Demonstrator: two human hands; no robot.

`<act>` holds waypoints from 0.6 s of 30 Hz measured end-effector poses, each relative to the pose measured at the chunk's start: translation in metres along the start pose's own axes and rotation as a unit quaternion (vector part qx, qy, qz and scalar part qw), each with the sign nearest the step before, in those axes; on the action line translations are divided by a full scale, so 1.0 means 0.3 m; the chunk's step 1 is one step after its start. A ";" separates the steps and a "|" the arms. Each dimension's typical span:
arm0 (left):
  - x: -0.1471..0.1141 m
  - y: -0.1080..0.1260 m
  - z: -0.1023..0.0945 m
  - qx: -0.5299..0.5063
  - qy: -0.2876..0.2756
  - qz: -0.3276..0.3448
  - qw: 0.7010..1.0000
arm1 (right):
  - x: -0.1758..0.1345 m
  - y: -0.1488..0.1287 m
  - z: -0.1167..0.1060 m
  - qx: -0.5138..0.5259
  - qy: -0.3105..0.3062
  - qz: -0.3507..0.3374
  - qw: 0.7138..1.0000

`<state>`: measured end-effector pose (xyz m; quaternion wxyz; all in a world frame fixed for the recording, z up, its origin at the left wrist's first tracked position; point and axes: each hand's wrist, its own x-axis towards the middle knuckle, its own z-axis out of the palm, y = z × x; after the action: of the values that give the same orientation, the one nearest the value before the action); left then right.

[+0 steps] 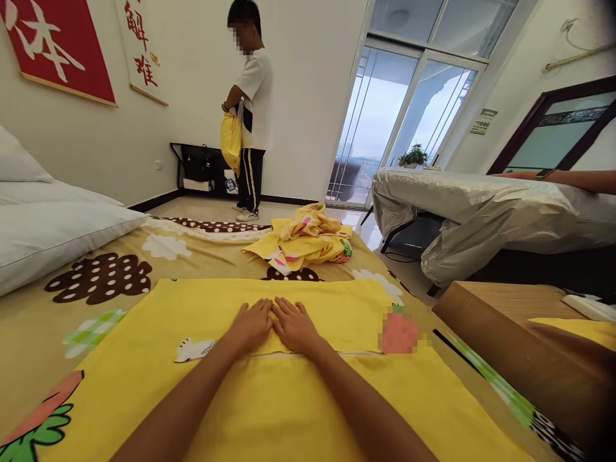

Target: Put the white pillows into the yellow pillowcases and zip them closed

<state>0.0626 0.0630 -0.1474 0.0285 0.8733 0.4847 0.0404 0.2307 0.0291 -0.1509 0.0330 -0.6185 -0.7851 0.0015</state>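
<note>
A yellow cloth (192,314) with printed fruit and a white cat-like figure lies spread on the bed in front of me. Its far part is folded back toward me as a wide band, and the edge of that band runs crosswise just below my hands. On the band my left hand (251,326) rests palm down, fingers stretched out. Beside it my right hand (292,326) lies flat too, the index fingers of both nearly touching. Neither hand grips anything. Beyond the cloth sits a crumpled yellow printed cloth (312,234).
White pillows (62,224) lie on the patterned bed cover (197,256) at left. A wooden-topped cabinet (514,298) stands close on the right. Behind it is a plastic-covered table (491,199) with another person's arm (577,179). A person (253,96) holding yellow cloth stands beyond the bed.
</note>
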 end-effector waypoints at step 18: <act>-0.281 -0.487 -0.006 0.055 0.008 -0.259 0.964 | -0.299 0.463 -0.033 -0.084 -0.021 0.261 0.961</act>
<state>-0.1054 0.0686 -0.1623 -0.0136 0.7178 0.6960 0.0121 0.3868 -0.0258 -0.1514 -0.0368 -0.8025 -0.5940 -0.0425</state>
